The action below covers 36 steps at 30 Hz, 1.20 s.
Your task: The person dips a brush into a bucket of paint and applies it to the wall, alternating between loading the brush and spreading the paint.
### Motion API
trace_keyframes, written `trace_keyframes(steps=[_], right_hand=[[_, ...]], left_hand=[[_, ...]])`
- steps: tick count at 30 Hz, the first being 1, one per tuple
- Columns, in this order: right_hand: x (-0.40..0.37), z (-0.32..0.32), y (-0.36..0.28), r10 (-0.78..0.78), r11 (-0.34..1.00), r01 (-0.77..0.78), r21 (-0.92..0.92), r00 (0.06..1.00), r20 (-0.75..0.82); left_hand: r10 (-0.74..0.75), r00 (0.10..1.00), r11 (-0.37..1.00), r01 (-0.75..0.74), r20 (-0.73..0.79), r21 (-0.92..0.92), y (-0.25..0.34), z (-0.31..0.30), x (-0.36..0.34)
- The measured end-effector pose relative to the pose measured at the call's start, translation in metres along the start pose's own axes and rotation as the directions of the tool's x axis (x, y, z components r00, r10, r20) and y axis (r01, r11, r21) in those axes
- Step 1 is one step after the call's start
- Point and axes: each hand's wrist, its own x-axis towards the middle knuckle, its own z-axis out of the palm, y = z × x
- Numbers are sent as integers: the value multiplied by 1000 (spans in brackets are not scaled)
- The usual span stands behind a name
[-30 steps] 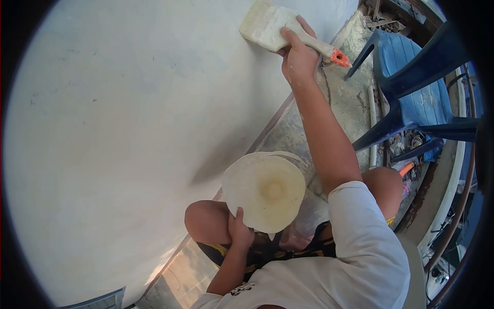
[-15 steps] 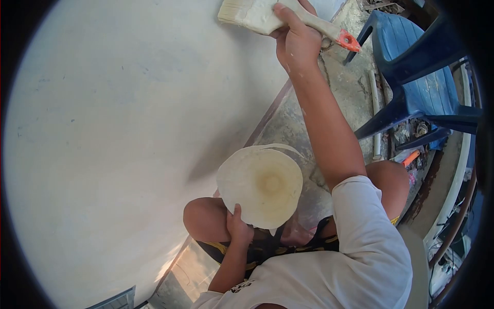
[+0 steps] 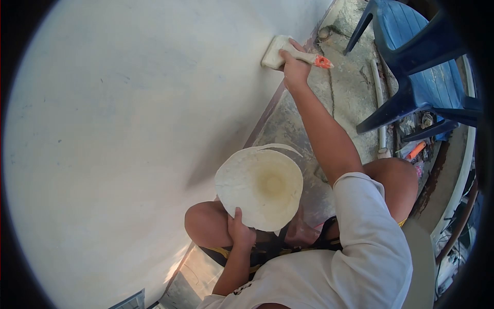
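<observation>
Brush (image 3: 274, 53) sits lower than earlier, bristles (image 3: 268, 63) seemingly on wall (image 3: 139, 134) | right hand (image 3: 296, 70) grips its neck, left hand (image 3: 241, 230) clamps bucket (image 3: 235, 180) rim | probably light, stiff-handled, soft-tipped, maybe slick; hold at neck

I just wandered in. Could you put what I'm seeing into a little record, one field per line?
Left hand: holding a pale round container by its near edge
Inside the container: yellowish toward the bottom; can't tell how much it holds
Right hand: gripping a wide brush with a red-orange handle end
Brush position: at the pale wall; exact contact is unclear
Ground: worn, cracked floor
Nearby: blue chair, right side of the view
</observation>
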Motion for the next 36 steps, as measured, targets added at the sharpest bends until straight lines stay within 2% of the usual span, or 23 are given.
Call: trace_keyframes(steps=[2,3,5,7,9,10,12,13,15,16,17,19,20,22,23,25,29,31,32,33,34,36], right_hand=[[-7,21,-45,-18,961,-15,275,993,118],[-9,19,-54,-9,964,-23,266,993,120],[-10,10,-61,-82,915,-11,403,974,213],[-7,-5,-19,-66,919,-15,393,980,190],[-4,-31,36,85,983,-80,168,996,-25],[-3,-44,47,86,982,-81,170,996,-25],[-4,-72,58,119,992,-113,47,983,-142],[0,-77,63,123,992,-116,54,982,-141],[7,-76,69,13,1000,-10,29,993,-118],[15,-67,76,-20,993,11,-120,997,-72],[12,-53,65,-17,992,7,-122,997,-76],[5,-18,22,35,992,-34,123,999,-10],[2,-23,14,48,992,-46,116,999,-9],[9,-43,-4,32,949,-49,311,998,59],[13,-53,-2,30,951,-47,306,998,59],[20,-73,20,27,993,-7,122,986,-166],[30,-63,58,42,999,-40,14,982,-184],[39,-31,61,-137,965,130,-228,990,-18],[32,-30,43,-123,966,113,-232,992,-29],[22,-25,9,-46,999,46,-4,999,9],[21,-19,-11,4,974,-20,226,998,70],[27,-36,-8,-11,980,2,199,999,47]], left_hand=[[-12,1000,999,12,18,32,2,-1,1],[-10,999,999,8,46,52,1,-1,1],[-27,999,999,26,18,39,1,3,1],[-34,999,999,35,-5,38,1,4,4],[-3,999,999,2,41,36,1,1,3],[-2,999,999,0,41,37,0,2,4],[-26,999,999,25,27,28,1,3,2],[-19,1000,999,18,25,30,1,4,3],[-10,1000,1000,11,-27,25,0,4,2],[-9,999,1000,10,-31,24,1,6,2],[-11,999,1000,12,-33,28,2,8,1],[-21,999,999,23,-50,40,2,6,1],[-21,999,999,23,-46,38,1,4,0],[-20,999,999,21,-30,29,0,3,4],[-13,1000,999,13,-9,31,1,2,3],[-2,1000,1000,1,22,27,0,2,2],[-11,1000,1000,11,-5,25,4,12,3],[-29,999,999,30,-24,41,4,10,5],[-26,1000,998,27,-9,49,2,6,6],[-26,1000,998,25,3,49,0,3,3],[-28,1000,999,28,2,43,0,6,5],[-38,999,998,37,14,43,2,10,3]])
